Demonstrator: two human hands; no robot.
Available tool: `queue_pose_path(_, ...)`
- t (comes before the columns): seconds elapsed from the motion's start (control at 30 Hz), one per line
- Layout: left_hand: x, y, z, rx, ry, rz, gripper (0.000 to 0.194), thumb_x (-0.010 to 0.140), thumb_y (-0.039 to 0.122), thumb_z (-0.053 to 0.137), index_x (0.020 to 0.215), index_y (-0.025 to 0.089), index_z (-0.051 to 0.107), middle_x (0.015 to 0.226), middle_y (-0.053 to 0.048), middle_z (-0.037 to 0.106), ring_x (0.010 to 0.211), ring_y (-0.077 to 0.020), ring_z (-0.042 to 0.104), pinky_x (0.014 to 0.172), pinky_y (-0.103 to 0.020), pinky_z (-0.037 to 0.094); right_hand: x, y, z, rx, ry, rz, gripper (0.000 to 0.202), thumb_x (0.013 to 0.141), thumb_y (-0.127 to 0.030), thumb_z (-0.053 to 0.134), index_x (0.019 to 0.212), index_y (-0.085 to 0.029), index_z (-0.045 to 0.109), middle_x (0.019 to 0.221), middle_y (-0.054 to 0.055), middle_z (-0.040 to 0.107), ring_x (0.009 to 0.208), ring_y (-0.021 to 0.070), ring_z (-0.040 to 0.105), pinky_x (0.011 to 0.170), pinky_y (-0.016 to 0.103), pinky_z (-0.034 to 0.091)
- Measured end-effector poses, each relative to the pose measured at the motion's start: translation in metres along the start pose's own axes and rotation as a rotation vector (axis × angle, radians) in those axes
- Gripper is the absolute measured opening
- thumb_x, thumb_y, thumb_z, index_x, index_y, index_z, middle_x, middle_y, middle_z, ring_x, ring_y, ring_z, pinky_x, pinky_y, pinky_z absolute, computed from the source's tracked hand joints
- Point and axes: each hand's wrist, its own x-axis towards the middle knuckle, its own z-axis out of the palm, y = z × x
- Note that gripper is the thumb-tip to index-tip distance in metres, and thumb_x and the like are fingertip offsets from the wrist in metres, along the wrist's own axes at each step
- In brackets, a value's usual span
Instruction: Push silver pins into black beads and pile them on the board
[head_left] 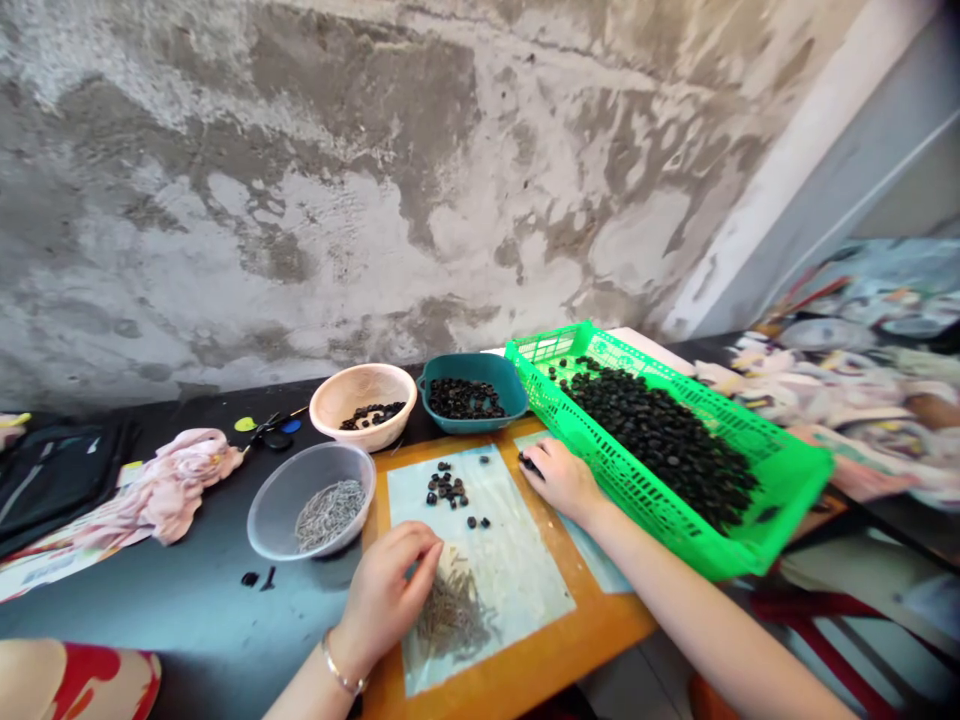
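Observation:
My left hand (391,592), with a bracelet on its wrist, is over the left edge of a pale sheet (525,575), thumb and fingertips pinched together. Whatever they may hold is hidden. Beside it lies a heap of thin metal pins or screws (452,612). My right hand (561,480) rests beyond the sheet's right edge, close to the green basket, its fingers curled over a small black part (531,464). Several small round black parts (448,488) are scattered on the upper half of the sheet, between my hands.
A green basket (637,495) full of black parts stands right. Behind are a teal basin (480,421) and a pink bowl (371,437), both holding black parts. A clear bowl (262,520) of metal pieces sits left, near a pink cloth (176,485). A red-and-cream container (97,680) is front left.

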Motion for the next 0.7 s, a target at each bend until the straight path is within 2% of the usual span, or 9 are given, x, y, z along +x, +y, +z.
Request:
queue_pose_path(0.2, -0.0007, 0.0016, -0.0014, 0.012, -0.011, 0.000, 0.012, 0.093, 0.015, 0.054, 0.087, 0.018, 0.064, 0.086, -0.006, 0.065, 0.081, -0.0159, 0.063, 0.076, -0.027, 0.052, -0.0034, 0.0008, 0.0025, -0.043, -0.020, 0.011, 0.030, 0.097, -0.040, 0.048, 0.108, -0.019, 0.068, 0.104, 0.013, 0.062, 0.098, 0.0263, 0.056, 0.082, 0.035, 0.049)
queue_pose_path(0.33, 0.0002, 0.0033, -0.0018, 0.006, -0.005, 0.001, 0.012, 0.092, 0.015, 0.054, 0.088, 0.018, 0.064, 0.088, -0.007, 0.066, 0.083, -0.0167, 0.064, 0.077, -0.028, 0.053, -0.0034, 0.0018, 0.0020, -0.024, -0.020, 0.003, 0.031, 0.096, -0.040, 0.051, 0.112, -0.019, 0.068, 0.109, 0.013, 0.063, 0.106, 0.0275, 0.054, 0.093, 0.039, 0.047)
queue_pose_path(0.43, 0.0008, 0.0039, -0.0021, 0.002, 0.003, -0.002, 0.013, 0.092, 0.016, 0.053, 0.088, 0.018, 0.065, 0.089, -0.007, 0.067, 0.084, -0.0172, 0.064, 0.077, -0.028, 0.053, -0.0028, 0.0014, 0.0017, -0.010, -0.027, 0.004, 0.034, 0.096, -0.041, 0.052, 0.118, -0.020, 0.067, 0.117, 0.013, 0.063, 0.109, 0.0281, 0.054, 0.095, 0.041, 0.047)
queue_pose_path(0.6, 0.0006, 0.0054, -0.0016, 0.004, 0.000, -0.006, 0.013, 0.092, 0.015, 0.054, 0.088, 0.018, 0.066, 0.088, -0.007, 0.067, 0.083, -0.0165, 0.065, 0.076, -0.027, 0.053, -0.0041, 0.0003, 0.0038, -0.006, -0.047, 0.024, 0.047, 0.094, -0.048, 0.053, 0.132, -0.021, 0.061, 0.130, 0.013, 0.059, 0.118, 0.0310, 0.051, 0.098, 0.044, 0.047)
queue_pose_path(0.7, 0.0007, 0.0066, -0.0007, -0.001, -0.005, -0.015, 0.013, 0.092, 0.015, 0.054, 0.087, 0.018, 0.066, 0.088, -0.007, 0.067, 0.083, -0.0163, 0.065, 0.077, -0.028, 0.053, -0.0056, 0.0015, 0.0038, -0.022, -0.101, 0.052, 0.055, 0.093, -0.052, 0.054, 0.141, -0.024, 0.053, 0.142, 0.013, 0.052, 0.130, 0.0343, 0.045, 0.103, 0.049, 0.044)
